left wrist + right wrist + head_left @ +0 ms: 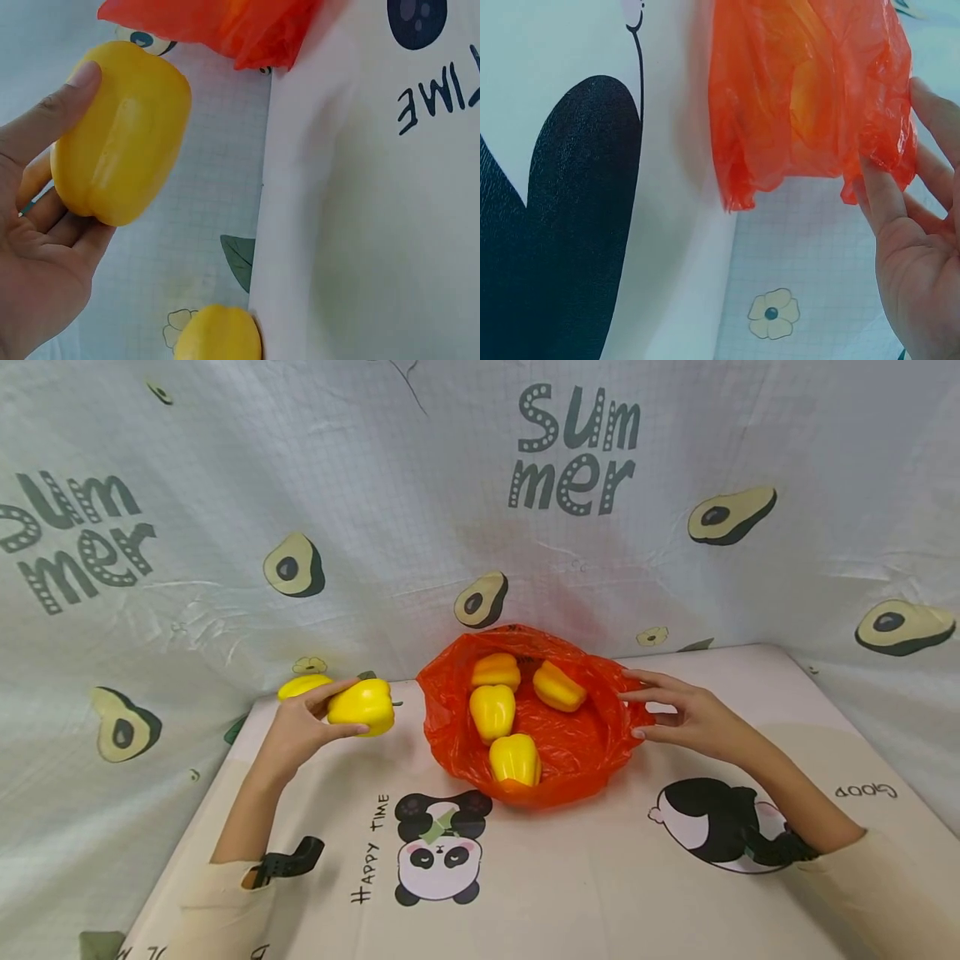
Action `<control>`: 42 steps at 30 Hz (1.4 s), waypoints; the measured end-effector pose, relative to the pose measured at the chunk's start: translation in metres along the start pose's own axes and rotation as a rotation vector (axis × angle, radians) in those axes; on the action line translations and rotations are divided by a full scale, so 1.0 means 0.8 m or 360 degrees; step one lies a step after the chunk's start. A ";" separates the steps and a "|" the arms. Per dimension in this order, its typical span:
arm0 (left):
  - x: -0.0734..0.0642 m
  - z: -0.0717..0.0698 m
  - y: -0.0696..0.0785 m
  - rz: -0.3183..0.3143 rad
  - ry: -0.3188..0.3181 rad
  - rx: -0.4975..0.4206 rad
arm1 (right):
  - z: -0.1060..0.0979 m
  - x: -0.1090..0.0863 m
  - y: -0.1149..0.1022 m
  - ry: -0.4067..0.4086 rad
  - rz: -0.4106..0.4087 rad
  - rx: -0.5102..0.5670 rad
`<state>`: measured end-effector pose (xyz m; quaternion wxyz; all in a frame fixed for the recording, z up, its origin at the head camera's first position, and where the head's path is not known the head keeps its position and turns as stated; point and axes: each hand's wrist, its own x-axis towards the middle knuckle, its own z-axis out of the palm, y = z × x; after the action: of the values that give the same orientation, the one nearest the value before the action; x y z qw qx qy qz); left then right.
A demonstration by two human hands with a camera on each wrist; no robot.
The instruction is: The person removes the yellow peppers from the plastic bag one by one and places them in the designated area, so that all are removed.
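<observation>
My left hand (296, 731) holds a yellow bell pepper (363, 707) above the table, left of the red plastic bag (450, 752); thumb and fingers grip its sides. Its green stem points toward the bag. In the left wrist view, the same pepper (124, 135) sits between thumb and fingers. Behind that hand, another yellow pepper (303, 686) is partly hidden. The bag stands with its mouth wide, holding several yellow peppers, one of them near the front rim (515, 758). My right hand (693, 718) holds the bag's right edge between thumb and fingers, as the right wrist view shows.
The pale table (562, 877) carries printed pandas and lettering. A white sheet (420, 485) with avocado prints hangs behind it. Dark straps with camera mounts (288, 860) sit on both wrists.
</observation>
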<state>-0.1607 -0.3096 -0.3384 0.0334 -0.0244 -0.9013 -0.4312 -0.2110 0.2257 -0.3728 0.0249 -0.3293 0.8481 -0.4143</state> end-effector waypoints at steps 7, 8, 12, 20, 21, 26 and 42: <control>0.004 -0.002 -0.005 0.0000 0.0028 -0.0002 | 0.001 0.004 0.003 0.0010 -0.0032 -0.0046; 0.004 -0.001 -0.006 -0.0004 0.0029 -0.0009 | 0.002 0.005 0.004 0.0014 -0.0042 -0.0050; 0.006 -0.002 -0.010 -0.0014 0.0034 -0.0024 | 0.005 0.004 0.004 0.0018 -0.0051 -0.0050; 0.004 -0.008 -0.012 -0.0064 0.0059 -0.0032 | 0.004 0.003 0.000 0.0006 0.0003 -0.0026; 0.004 -0.009 -0.013 -0.0072 0.0064 -0.0041 | 0.004 0.003 0.000 0.0004 0.0009 -0.0024; 0.002 -0.012 -0.017 -0.0092 0.0090 -0.0073 | 0.002 0.003 -0.002 -0.0014 0.0039 -0.0014; 0.023 -0.040 -0.033 -0.0111 0.0113 -0.0137 | -0.001 0.002 -0.003 0.0004 0.0028 -0.0042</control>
<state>-0.1798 -0.3508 -0.3375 0.0493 0.0208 -0.8805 -0.4711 -0.2108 0.2240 -0.3702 0.0233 -0.3216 0.8564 -0.4032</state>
